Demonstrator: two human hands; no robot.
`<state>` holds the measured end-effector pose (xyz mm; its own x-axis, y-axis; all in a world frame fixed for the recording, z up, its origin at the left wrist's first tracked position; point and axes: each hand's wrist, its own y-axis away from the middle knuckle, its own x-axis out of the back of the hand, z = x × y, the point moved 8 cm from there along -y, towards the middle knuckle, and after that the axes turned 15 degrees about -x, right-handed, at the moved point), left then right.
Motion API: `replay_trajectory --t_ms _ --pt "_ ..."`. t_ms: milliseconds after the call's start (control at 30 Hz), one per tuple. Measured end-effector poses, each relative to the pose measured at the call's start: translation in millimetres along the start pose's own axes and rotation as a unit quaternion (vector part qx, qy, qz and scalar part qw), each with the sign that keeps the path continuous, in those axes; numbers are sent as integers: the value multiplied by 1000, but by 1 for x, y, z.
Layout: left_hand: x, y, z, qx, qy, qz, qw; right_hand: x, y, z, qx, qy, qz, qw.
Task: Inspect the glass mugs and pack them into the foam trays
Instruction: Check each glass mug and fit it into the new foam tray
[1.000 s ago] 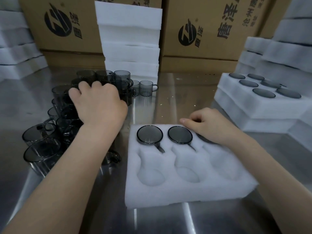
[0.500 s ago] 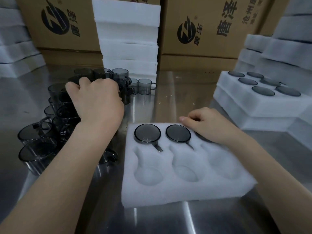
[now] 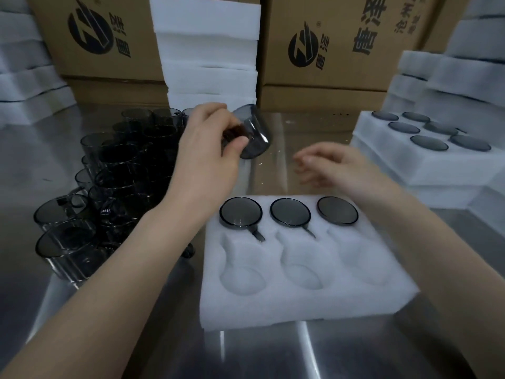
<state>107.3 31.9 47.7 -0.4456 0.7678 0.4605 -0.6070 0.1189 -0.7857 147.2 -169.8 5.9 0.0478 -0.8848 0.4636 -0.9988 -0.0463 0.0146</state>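
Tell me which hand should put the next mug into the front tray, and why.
Left, probably. The left hand grips a tilted glass mug just beyond the foam tray, whose three near pockets are vacant. The right hand hangs open and holds nothing.

We hold a glass mug (image 3: pixel 254 132) up in our left hand (image 3: pixel 207 154).
The mug is tilted, above the tabletop (image 3: pixel 273 351). Our right hand (image 3: pixel 336 168) floats with loose fingers, holding nothing, near the far edge of the foam tray (image 3: pixel 300 305). In the tray's far row sit three mugs (image 3: pixel 290 213). Many more mugs (image 3: pixel 123 165) stand on our left.
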Motion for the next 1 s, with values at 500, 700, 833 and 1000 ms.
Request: replay_trajectory --t_ms 500,700,833,1000 --pt "-39 23 -12 36 279 -33 959 -36 2 -17 3 -260 -197 945" --pt "-46 23 -7 4 277 -65 959 -35 1 -12 -6 -287 -180 941" --pt "-47 23 -1 -44 206 -82 974 -34 2 -10 -18 -294 -159 942" --pt "-47 23 10 -109 143 -99 979 -32 2 -12 -6 -264 -113 958"
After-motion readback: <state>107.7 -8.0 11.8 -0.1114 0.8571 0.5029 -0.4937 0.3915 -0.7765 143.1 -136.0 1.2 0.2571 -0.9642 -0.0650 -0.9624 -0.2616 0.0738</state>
